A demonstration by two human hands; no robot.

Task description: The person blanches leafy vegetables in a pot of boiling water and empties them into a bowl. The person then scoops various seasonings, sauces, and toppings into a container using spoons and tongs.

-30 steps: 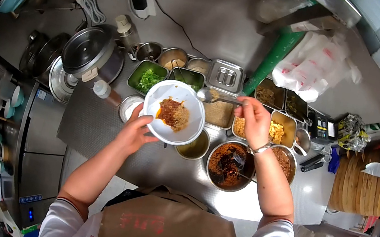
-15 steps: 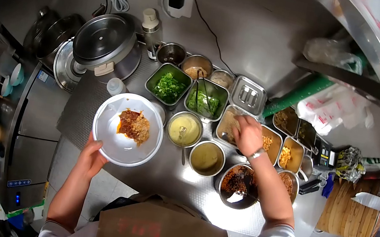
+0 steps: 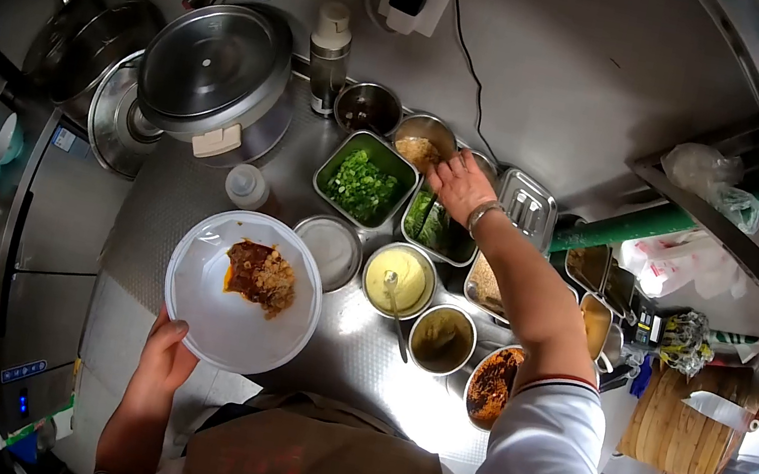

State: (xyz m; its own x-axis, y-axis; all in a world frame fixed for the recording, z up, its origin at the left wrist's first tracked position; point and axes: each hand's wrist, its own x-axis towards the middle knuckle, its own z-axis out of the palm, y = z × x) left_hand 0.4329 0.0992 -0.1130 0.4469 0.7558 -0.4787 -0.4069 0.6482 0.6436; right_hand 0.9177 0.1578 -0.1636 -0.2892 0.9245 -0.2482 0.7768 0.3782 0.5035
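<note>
My left hand (image 3: 165,357) grips the near-left rim of a white plastic bowl (image 3: 224,340), thumb on the edge. In it lie dark red sauce (image 3: 249,267) and a crumbly tan topping (image 3: 275,285). My right hand (image 3: 459,188) is over the back of a metal tub of chopped greens (image 3: 448,239), its fingers stretched out and slightly apart. Dark tongs (image 3: 426,213) stand in that tub under the fingers; whether the fingers touch them I cannot tell. Just behind is a metal bowl of pale minced food (image 3: 417,150). Chopped green onion (image 3: 363,183) fills the tub to the left.
Nearer me stand a pot of pale yellow paste with a spoon (image 3: 399,281), an olive-coloured sauce pot (image 3: 443,340) and a chili pot (image 3: 493,384). A large lidded cooker (image 3: 210,75) is at left, beside a squeeze bottle (image 3: 248,188). A cleaver (image 3: 719,411) rests at right.
My right hand has moved back and left, from the tan granular tub to above the greens tub with the tongs. My left hand still holds the bowl, and the head view has shifted.
</note>
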